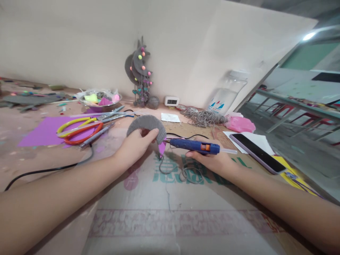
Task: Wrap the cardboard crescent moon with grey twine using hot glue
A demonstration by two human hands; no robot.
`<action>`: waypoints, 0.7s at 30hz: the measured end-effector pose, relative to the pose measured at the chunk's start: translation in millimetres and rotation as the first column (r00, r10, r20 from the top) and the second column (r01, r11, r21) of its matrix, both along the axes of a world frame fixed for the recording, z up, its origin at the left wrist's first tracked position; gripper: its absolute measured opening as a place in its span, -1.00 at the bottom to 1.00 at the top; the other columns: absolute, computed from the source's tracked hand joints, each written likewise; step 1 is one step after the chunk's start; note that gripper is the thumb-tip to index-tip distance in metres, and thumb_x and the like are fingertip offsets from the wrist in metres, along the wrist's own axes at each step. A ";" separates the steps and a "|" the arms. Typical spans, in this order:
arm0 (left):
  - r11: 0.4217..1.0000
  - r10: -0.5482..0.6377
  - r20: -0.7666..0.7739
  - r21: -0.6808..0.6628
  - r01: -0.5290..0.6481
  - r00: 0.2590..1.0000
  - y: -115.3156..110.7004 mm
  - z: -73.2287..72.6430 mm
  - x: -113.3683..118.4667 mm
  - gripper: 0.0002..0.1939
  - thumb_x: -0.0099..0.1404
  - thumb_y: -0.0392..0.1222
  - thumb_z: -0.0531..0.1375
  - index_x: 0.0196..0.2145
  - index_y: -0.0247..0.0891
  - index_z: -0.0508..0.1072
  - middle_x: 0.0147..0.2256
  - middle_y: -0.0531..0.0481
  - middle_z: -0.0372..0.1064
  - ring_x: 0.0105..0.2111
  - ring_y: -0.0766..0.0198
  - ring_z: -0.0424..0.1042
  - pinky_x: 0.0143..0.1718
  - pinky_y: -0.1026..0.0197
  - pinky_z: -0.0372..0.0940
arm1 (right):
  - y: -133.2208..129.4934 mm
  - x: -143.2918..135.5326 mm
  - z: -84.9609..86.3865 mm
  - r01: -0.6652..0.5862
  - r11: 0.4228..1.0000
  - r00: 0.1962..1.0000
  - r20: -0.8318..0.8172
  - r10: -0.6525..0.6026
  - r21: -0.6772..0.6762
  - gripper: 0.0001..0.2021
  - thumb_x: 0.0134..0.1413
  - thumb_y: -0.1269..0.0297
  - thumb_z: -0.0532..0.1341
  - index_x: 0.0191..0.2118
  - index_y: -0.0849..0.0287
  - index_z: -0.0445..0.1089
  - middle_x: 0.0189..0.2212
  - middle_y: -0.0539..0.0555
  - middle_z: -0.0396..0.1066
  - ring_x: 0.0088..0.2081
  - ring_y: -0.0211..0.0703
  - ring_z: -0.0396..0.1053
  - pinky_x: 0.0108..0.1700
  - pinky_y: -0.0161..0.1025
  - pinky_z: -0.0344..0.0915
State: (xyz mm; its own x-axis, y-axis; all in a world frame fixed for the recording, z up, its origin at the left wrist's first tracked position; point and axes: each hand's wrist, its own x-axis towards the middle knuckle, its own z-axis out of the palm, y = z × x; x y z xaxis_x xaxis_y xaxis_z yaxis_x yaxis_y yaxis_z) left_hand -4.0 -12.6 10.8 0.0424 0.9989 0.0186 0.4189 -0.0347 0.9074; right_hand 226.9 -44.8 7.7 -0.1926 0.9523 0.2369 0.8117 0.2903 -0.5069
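- Nearest: printed cardboard sheet (138,219), flat, scuffed, under and in front of the yarn-wrapped crescent (146,122).
- Grey yarn tail (164,172): thin, soft, in loose curls on the cardboard, just nearer than the crescent's purple tip (162,148). Can't make out where it joins.
- Right hand (212,163), right of the crescent: closed round the glue gun (195,145); finger wrap mostly hidden. Hard blue plastic body, translucent stick out the back. Nozzle at or just beside the tip; contact unclear.
- Left hand (135,143): thumb and fingers pinch the crescent, held above the cardboard in front of the wearer.
- Progress, my read: visible curve is covered in tight, ribbed grey winds; smooth purple tip is bare, so wrapping looks mostly done, that end left. No beads on it.
- Left of crescent: scissors (101,128), glossy yellow and orange-red handles, over a flat purple sheet (37,132).
- Right of crescent: glass-faced phone (256,152). Behind and right: tangled grey yarn heap (204,117).
- Farthest, behind crescent: crescent ornament (138,67) against the wall, grey, with bright round beads and dangling strands.
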 end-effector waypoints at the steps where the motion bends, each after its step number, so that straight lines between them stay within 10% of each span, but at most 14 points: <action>1: 1.000 -0.021 0.006 -0.003 0.021 1.000 1.1 -1.3 -0.5 -0.62 0.14 0.13 0.08 -0.50 -0.25 0.42 -0.49 -0.06 0.49 -0.52 0.19 0.42 -0.55 0.24 0.20 | 0.1 -0.2 0.0 0.003 1.000 1.000 -0.003 -0.003 -0.001 -0.67 -0.07 -0.06 0.21 -0.47 0.15 0.33 -0.53 0.01 0.37 -0.46 -0.20 0.33 -0.42 -0.30 0.23; 21: 0.992 -0.128 0.083 0.034 0.125 0.988 5.4 -7.8 -4.6 -0.62 0.17 0.14 0.07 -0.48 -0.25 0.40 -0.53 -0.01 0.47 -0.72 0.35 0.24 -0.68 0.28 0.06 | 2.4 -0.4 -1.8 0.077 0.996 0.988 -0.133 -0.081 -0.039 -0.70 -0.10 -0.03 0.24 -0.50 0.12 0.31 -0.57 0.02 0.37 -0.50 -0.16 0.35 -0.50 -0.26 0.26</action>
State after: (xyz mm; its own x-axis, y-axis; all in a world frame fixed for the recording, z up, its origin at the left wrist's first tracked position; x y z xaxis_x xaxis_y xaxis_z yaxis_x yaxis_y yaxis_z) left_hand -8.6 -7.2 3.0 0.1652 0.9847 0.0561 0.3308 -0.1089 0.9374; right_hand 226.6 -42.4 5.9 -0.0850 0.9711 0.2229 0.7555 0.2087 -0.6210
